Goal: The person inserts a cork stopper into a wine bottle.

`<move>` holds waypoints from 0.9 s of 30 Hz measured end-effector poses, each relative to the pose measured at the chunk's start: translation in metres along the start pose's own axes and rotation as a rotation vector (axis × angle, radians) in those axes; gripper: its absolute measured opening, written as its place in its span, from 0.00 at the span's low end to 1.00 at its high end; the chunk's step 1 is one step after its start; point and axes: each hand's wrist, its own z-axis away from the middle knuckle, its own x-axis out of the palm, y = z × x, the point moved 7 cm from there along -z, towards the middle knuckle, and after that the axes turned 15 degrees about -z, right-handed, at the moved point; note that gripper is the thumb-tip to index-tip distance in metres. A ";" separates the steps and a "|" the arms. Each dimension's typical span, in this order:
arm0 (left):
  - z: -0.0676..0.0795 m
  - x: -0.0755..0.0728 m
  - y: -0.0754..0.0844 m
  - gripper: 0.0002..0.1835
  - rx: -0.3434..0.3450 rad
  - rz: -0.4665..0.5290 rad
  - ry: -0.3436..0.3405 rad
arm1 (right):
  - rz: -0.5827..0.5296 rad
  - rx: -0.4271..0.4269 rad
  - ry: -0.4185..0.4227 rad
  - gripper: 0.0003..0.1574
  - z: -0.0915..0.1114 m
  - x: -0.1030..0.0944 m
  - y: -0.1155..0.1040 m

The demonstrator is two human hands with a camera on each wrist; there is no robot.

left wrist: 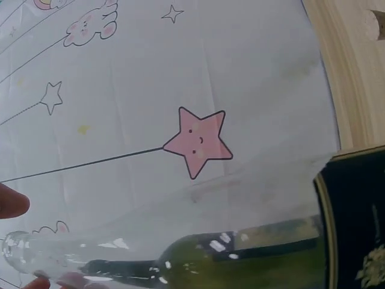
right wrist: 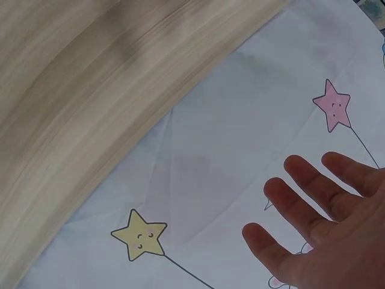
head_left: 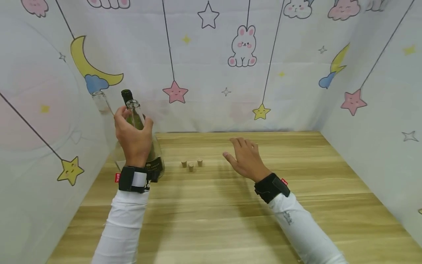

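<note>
My left hand (head_left: 133, 141) is at the neck of a clear glass bottle (head_left: 159, 148) with a dark label (head_left: 155, 165), fingers to its left and thumb to its right. In the left wrist view, a gap shows between one fingertip (left wrist: 12, 201) and the neck of that bottle. Behind it stands a dark green bottle (head_left: 126, 96), seen through the clear glass. Another clear bottle (head_left: 101, 102) stands farther left, partly hidden by my hand. My right hand (head_left: 245, 159) hovers over the table, fingers spread and holding nothing. Three small corks (head_left: 191, 167) stand between my hands.
The wood-grain table (head_left: 211, 220) runs back to a white printed cloth (head_left: 211, 66) with stars, a moon and a rabbit. Similar cloth rises along the left and right sides. The bottles are grouped near the left cloth wall (head_left: 33, 121).
</note>
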 end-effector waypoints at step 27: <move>0.006 0.025 -0.020 0.14 -0.004 -0.033 -0.011 | 0.023 0.030 0.000 0.36 0.014 -0.018 0.016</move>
